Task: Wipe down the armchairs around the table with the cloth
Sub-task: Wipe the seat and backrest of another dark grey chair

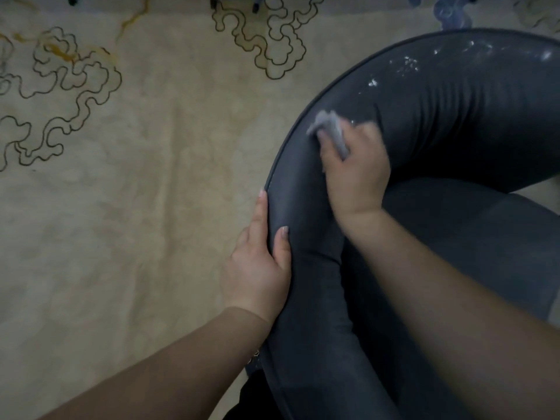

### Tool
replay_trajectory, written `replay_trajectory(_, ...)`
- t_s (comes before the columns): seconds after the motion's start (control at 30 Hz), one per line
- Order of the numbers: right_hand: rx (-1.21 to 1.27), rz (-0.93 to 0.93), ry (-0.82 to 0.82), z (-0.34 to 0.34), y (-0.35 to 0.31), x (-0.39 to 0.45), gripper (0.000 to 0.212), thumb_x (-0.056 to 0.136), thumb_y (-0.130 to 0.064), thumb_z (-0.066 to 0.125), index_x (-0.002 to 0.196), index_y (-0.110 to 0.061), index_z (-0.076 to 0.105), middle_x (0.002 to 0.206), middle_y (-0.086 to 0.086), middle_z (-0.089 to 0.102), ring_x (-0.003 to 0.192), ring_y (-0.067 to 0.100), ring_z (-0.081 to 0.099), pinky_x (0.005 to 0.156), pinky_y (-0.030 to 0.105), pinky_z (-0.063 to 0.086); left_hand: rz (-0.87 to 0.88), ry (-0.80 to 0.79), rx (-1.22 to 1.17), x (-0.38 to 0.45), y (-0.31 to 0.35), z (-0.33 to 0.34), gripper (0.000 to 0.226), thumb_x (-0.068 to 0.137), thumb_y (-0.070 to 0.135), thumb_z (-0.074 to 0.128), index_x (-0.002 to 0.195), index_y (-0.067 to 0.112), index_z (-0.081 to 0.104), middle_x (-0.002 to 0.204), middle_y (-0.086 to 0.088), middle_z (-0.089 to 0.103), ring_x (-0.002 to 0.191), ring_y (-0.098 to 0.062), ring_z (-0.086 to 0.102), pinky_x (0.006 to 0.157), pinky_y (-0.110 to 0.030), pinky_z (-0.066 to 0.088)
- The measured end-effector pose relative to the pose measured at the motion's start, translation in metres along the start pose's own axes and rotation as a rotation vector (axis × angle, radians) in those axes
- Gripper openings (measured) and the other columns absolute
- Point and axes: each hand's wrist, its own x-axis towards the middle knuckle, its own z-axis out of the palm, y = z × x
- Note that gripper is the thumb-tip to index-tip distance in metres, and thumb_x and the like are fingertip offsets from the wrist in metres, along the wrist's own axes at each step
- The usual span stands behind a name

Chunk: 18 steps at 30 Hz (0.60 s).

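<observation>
A dark grey leather armchair (448, 122) fills the right half of the head view, its curved padded back seen from above. My right hand (354, 171) grips a small grey cloth (331, 131) and presses it on the top of the backrest near the left edge; the hand is blurred. White specks and smears lie on the backrest further up and right. My left hand (260, 262) holds the outer piped edge of the backrest, thumb on the top, fingers down the outside.
A beige carpet (136, 177) with dark looping outlines and orange marks covers the floor to the left. Dark furniture legs (233, 3) show at the top edge. The chair seat (485, 237) lies below the backrest at right.
</observation>
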Motion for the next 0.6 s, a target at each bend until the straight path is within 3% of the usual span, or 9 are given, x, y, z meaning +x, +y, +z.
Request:
replay_trajectory(0.1,0.030,-0.051,0.012,-0.007,-0.005,-0.047,0.032,0.090,-0.036,0.062,0.113,-0.017,0.070,0.081,0.004,0.058,0.073,0.020,0.056,0.067,0.030,0.046,0.007,-0.010,0.000,0.001,-0.001,0.001,0.058,0.096,0.040,0.038,0.148,0.042,0.012,0.141,0.002,0.048,0.118,-0.021,0.053,0.092,-0.035,0.046)
replay_trajectory(0.2,-0.081,-0.165,0.003,-0.006,0.008,-0.012,0.033,0.088,-0.036,0.064,0.115,-0.017,0.070,0.083,0.011,0.060,0.074,0.032,0.056,0.065,0.035,0.044,0.019,-0.002,0.000,0.000,-0.002,0.002,0.058,0.095,0.042,0.036,0.146,0.045,0.010,0.137,0.003,0.051,0.112,-0.021,0.056,0.088,-0.035,0.047)
replay_trajectory(0.37,-0.111,0.006,0.016,0.000,0.036,0.065,0.040,0.091,-0.045,0.053,0.124,-0.025,0.063,0.100,0.012,0.057,0.092,0.030,0.055,0.076,0.033,0.039,0.016,0.012,-0.022,-0.001,-0.004,0.002,0.057,0.095,0.043,0.036,0.145,0.048,0.009,0.138,0.005,0.051,0.115,-0.018,0.054,0.091,-0.031,0.044)
replay_trajectory(0.53,0.054,0.125,0.075,0.002,0.019,-0.002,0.036,0.089,-0.040,0.058,0.120,-0.024,0.066,0.083,0.000,0.047,0.074,0.013,0.051,0.066,0.025,0.039,-0.004,-0.022,-0.024,0.002,-0.003,0.001,0.058,0.096,0.043,0.035,0.147,0.045,0.008,0.141,0.005,0.047,0.116,-0.020,0.054,0.090,-0.035,0.046)
replay_trajectory(0.6,0.115,0.074,0.052,-0.001,0.009,-0.030,0.036,0.089,-0.035,0.061,0.123,-0.023,0.065,0.084,0.003,0.052,0.074,0.017,0.055,0.069,0.028,0.045,0.003,-0.051,0.008,0.003,0.000,0.000,0.058,0.096,0.045,0.029,0.148,0.044,0.003,0.142,0.004,0.045,0.115,-0.023,0.054,0.091,-0.040,0.047)
